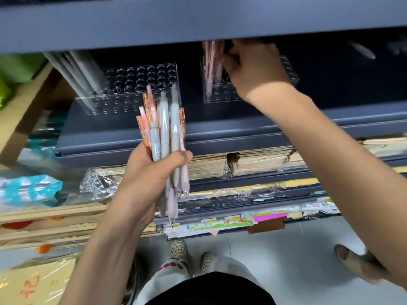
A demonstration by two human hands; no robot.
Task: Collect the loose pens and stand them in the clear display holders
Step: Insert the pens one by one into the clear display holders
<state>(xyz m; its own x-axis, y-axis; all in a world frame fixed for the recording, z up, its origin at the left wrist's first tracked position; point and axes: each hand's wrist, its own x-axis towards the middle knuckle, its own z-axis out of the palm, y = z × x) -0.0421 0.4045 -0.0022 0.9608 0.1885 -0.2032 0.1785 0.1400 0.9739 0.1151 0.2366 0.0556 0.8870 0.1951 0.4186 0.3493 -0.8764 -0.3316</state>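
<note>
Mostly pastel pens [164, 137], pink and grey, bunched upright.

Pink and grey pens [164, 137], clear holders [136, 84], dark blue-grey shelf [220, 128], polka-dot shoes [178, 248]

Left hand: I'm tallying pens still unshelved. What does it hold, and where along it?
The left hand grips a bundle of pens around their lower halves, thumb across the front, tips pointing down.

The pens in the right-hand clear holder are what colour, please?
Those slim pens are pale pink; head view shows them.
</note>
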